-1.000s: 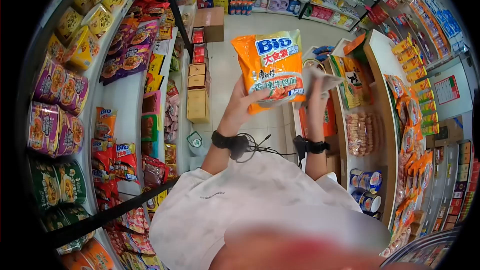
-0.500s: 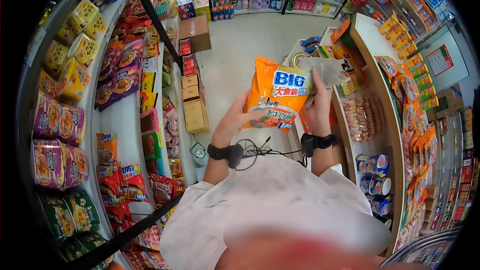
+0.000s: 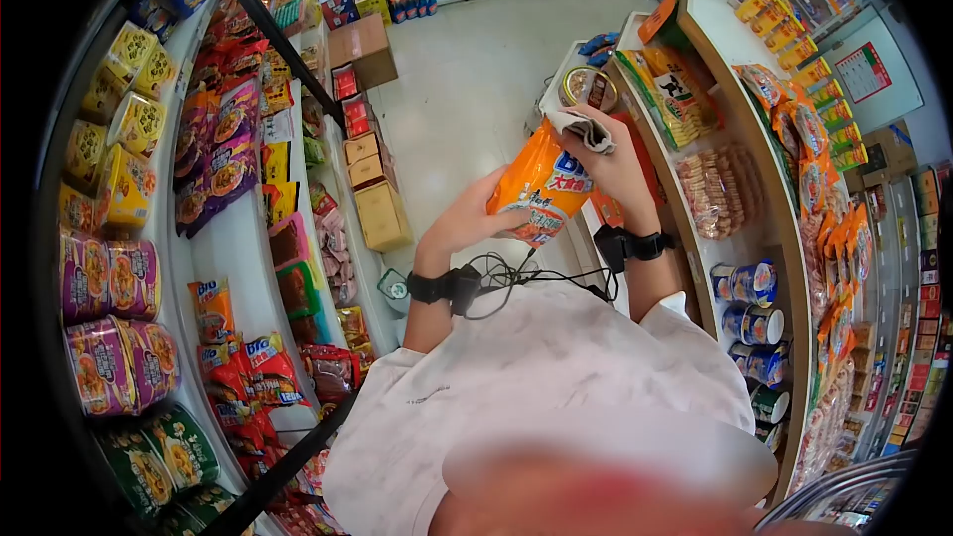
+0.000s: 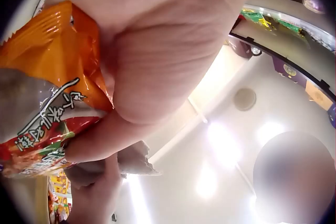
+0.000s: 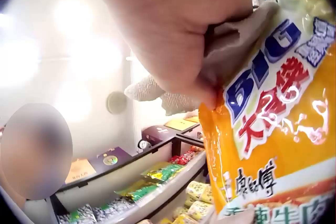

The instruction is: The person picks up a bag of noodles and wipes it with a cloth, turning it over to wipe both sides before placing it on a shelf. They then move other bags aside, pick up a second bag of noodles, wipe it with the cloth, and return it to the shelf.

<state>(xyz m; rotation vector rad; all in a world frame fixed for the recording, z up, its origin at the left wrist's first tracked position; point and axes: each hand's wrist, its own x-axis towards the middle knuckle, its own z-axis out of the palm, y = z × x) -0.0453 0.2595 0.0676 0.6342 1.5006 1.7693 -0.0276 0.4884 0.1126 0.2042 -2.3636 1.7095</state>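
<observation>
An orange instant noodle packet (image 3: pixel 539 191) marked "BIG" is held in front of the chest, tilted. My left hand (image 3: pixel 465 220) grips its lower left side; in the left wrist view the thumb (image 4: pixel 100 142) lies across the front. A grey cloth (image 3: pixel 588 131) is bunched in my right hand (image 3: pixel 623 167) at the packet's upper right. In the right wrist view that hand pinches the cloth (image 5: pixel 239 43) against the packet's edge (image 5: pixel 226 129), next to the blue lettering. Most of the right fingers are hidden behind cloth and packet.
Shelves on the left carry purple noodle multipacks (image 3: pixel 111 362), red noodle packets (image 3: pixel 270 372) and yellow tubs (image 3: pixel 129 189). Cartons (image 3: pixel 380 213) stand along the aisle floor (image 3: pixel 467 69). To the right, a wooden shelf unit (image 3: pixel 700 258) holds cups (image 3: pixel 754 326) and bagged food. Cables hang between the wrist straps.
The noodle packet has come lower and tilted over to the right. My right hand has brought the grey cloth from beside the packet onto its upper edge. The head view has shifted.
</observation>
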